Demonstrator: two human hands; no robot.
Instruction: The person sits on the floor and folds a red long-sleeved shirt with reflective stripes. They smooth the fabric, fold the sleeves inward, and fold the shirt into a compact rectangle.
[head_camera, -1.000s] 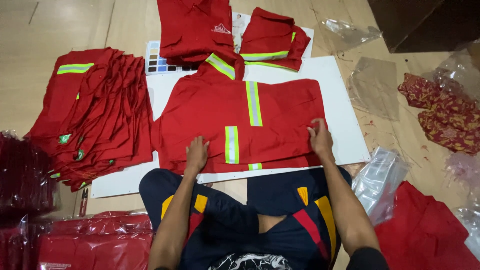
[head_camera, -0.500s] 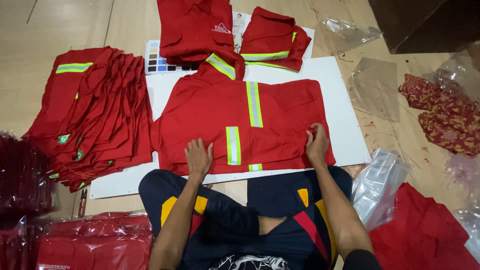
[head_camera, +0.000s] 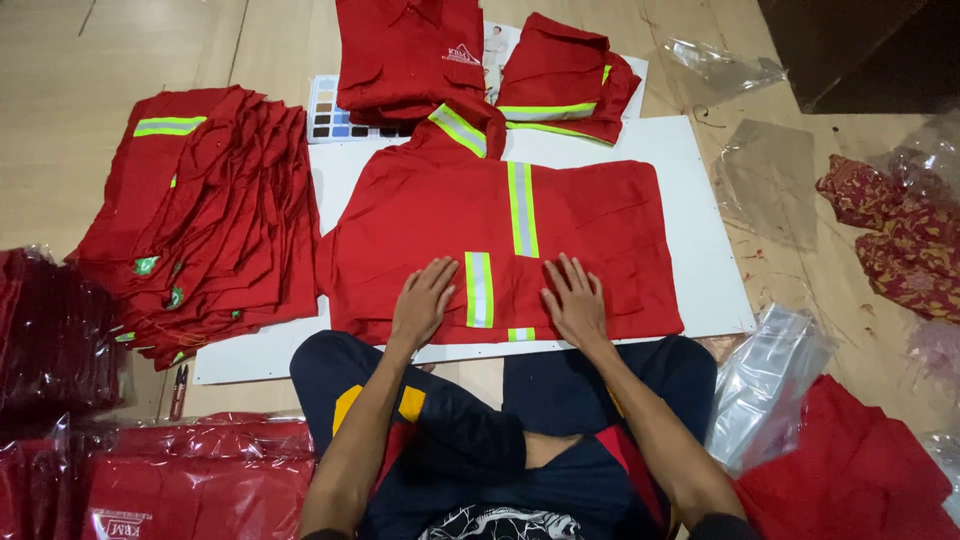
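1. Hands flat, fingers spread: left hand (head_camera: 424, 300) and right hand (head_camera: 575, 298) pressing red folded work shirt with reflective stripes (head_camera: 500, 245) on white board (head_camera: 700, 250) on the floor.
2. Sleeves folded in; lower half not yet folded.
3. Stack of folded red shirts (head_camera: 200, 220) left, clear plastic bags (head_camera: 770, 380) right; nothing obstructing.

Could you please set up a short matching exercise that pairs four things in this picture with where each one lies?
Things:
1. folded red shirt
2. stack of red shirts
3. clear plastic bag
4. patterned dark red cloth

Places:
A. far right, on the wooden floor
B. on the white board, under the left hand and the right hand
C. fanned out left of the white board
D. beside the person's right knee

Pairs: 1-B, 2-C, 3-D, 4-A
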